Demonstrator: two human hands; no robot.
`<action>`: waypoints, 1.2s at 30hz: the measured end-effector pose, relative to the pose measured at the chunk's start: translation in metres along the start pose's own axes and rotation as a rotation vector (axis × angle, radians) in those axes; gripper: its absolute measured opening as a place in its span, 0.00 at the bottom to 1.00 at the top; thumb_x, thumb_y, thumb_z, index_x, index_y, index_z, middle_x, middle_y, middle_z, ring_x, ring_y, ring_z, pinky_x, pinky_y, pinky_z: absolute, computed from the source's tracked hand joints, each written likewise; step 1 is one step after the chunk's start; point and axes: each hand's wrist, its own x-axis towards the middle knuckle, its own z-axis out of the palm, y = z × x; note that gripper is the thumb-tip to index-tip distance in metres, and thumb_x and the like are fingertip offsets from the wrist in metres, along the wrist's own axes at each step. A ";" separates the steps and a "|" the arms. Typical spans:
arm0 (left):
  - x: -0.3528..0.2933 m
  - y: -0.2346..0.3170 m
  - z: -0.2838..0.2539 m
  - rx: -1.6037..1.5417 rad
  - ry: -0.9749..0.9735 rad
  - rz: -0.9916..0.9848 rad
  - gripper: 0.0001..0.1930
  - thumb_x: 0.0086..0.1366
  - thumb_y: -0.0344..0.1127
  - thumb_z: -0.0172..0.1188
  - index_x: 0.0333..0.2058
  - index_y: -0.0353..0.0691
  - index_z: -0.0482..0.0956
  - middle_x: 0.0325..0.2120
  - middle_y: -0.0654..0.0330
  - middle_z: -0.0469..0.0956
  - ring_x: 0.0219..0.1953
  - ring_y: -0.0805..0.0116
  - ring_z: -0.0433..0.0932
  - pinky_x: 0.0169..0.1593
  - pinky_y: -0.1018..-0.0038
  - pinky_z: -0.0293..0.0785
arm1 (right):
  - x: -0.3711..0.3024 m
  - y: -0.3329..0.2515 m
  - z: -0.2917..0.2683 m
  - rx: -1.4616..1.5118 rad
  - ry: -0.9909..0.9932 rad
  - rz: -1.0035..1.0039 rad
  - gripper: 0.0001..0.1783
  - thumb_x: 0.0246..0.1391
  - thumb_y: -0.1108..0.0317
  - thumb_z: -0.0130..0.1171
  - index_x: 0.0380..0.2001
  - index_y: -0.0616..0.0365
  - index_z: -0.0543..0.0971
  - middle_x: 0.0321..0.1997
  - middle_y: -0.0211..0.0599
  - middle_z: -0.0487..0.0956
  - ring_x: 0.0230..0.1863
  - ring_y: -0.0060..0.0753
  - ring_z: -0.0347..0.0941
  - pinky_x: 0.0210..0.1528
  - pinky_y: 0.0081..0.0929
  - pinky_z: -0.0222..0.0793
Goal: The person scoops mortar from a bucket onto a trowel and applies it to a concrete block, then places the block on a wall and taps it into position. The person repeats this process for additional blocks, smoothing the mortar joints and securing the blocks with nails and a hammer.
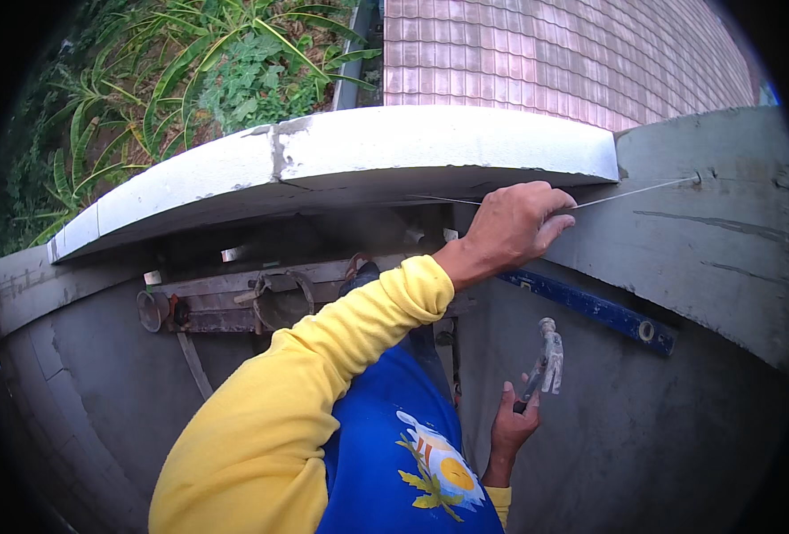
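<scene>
My left hand (517, 221), at the end of a yellow sleeve, is closed with thumb and fingers pinched on a thin string (635, 190). To the right, the string runs taut to a nail (698, 178) in the grey concrete column (706, 218). Its other end passes left under the white block wall's (448, 138) near edge. Lower down, my right hand (512, 429) grips a claw hammer (551, 360) by its dark handle, head pointing up. Most of that handle is hidden by the fingers.
A blue spirit level (590, 311) rests slanted along the grey wall. On the left, a round bucket (283, 301) and a smaller pail (152, 311) sit by the wooden planks (221, 320). Beyond the white wall lie green plants (172, 89) and a tiled roof (537, 62).
</scene>
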 end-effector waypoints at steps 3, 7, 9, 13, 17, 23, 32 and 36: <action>-0.065 0.000 -0.046 0.106 0.029 -0.012 0.10 0.67 0.35 0.71 0.44 0.40 0.85 0.30 0.56 0.80 0.35 0.54 0.82 0.39 0.60 0.78 | 0.013 -0.010 0.012 0.030 0.110 -0.217 0.19 0.65 0.68 0.71 0.53 0.69 0.81 0.35 0.42 0.86 0.32 0.31 0.80 0.36 0.31 0.76; -0.146 -0.005 -0.100 0.233 0.061 -0.105 0.09 0.65 0.34 0.71 0.43 0.42 0.86 0.30 0.59 0.79 0.36 0.58 0.81 0.41 0.61 0.76 | 0.035 -0.054 0.008 0.030 0.085 -0.472 0.10 0.67 0.70 0.70 0.43 0.65 0.82 0.32 0.35 0.82 0.30 0.25 0.76 0.32 0.29 0.73; -0.177 -0.003 -0.120 0.257 0.087 -0.166 0.08 0.64 0.34 0.72 0.41 0.43 0.86 0.30 0.61 0.78 0.37 0.60 0.80 0.42 0.62 0.74 | 0.048 -0.069 0.006 -0.007 0.002 -0.595 0.09 0.70 0.69 0.68 0.43 0.63 0.80 0.35 0.31 0.79 0.33 0.21 0.72 0.37 0.24 0.71; -0.224 0.004 -0.161 0.290 0.198 -0.211 0.06 0.63 0.34 0.73 0.38 0.45 0.86 0.28 0.63 0.76 0.35 0.63 0.78 0.44 0.63 0.71 | 0.057 -0.167 0.033 -0.123 -0.131 -1.101 0.10 0.69 0.71 0.68 0.48 0.60 0.78 0.50 0.44 0.80 0.49 0.39 0.78 0.51 0.36 0.74; -0.268 0.019 -0.202 0.292 0.306 -0.271 0.05 0.64 0.35 0.72 0.37 0.47 0.85 0.28 0.64 0.74 0.35 0.64 0.78 0.48 0.62 0.70 | 0.030 -0.232 0.076 -0.295 -0.173 -1.274 0.16 0.57 0.71 0.71 0.44 0.59 0.76 0.59 0.46 0.82 0.69 0.58 0.73 0.69 0.58 0.59; -0.339 0.036 -0.273 0.383 0.446 -0.322 0.06 0.64 0.35 0.72 0.38 0.48 0.84 0.29 0.64 0.73 0.36 0.64 0.78 0.52 0.61 0.70 | -0.012 -0.265 0.117 -0.361 -0.508 -1.246 0.13 0.58 0.74 0.70 0.44 0.59 0.77 0.50 0.44 0.84 0.55 0.52 0.78 0.59 0.47 0.67; -0.422 0.059 -0.396 0.715 0.784 -0.472 0.08 0.65 0.34 0.71 0.42 0.46 0.87 0.35 0.63 0.80 0.46 0.60 0.80 0.58 0.57 0.71 | -0.063 -0.334 0.161 -0.212 -0.635 -1.283 0.06 0.66 0.76 0.64 0.44 0.61 0.78 0.30 0.37 0.78 0.27 0.26 0.72 0.31 0.28 0.69; -0.458 0.080 -0.431 0.803 0.973 -0.517 0.09 0.64 0.32 0.71 0.43 0.46 0.87 0.37 0.62 0.80 0.47 0.58 0.79 0.58 0.57 0.71 | -0.078 -0.372 0.171 -0.265 -0.704 -1.263 0.10 0.61 0.77 0.67 0.45 0.61 0.80 0.33 0.42 0.82 0.32 0.38 0.81 0.36 0.34 0.75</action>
